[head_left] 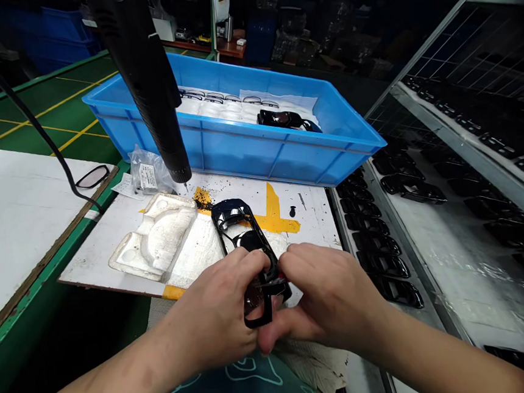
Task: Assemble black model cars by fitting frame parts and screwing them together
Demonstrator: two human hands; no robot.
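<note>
A glossy black toy car body shell (232,210) lies on the white board, its near end between my hands. Just in front of that end is a black-rimmed window piece (258,323) with a clear, tinted pane. My left hand (228,306) is closed, thumb and fingers pinching the window piece from the left. From the right, my right hand (330,294) is closed on the same piece, its thumb under the lower corner and its curled fingers by the shell's end. My fingers partly hide both parts.
A white foam cradle (155,236) sits left of the shell. Above it hangs a black electric screwdriver (147,90). Behind stands a blue bin (249,152) with window frames and a shell. Racks of black shells (380,241) line the right; a plastic bag (152,172) lies at left.
</note>
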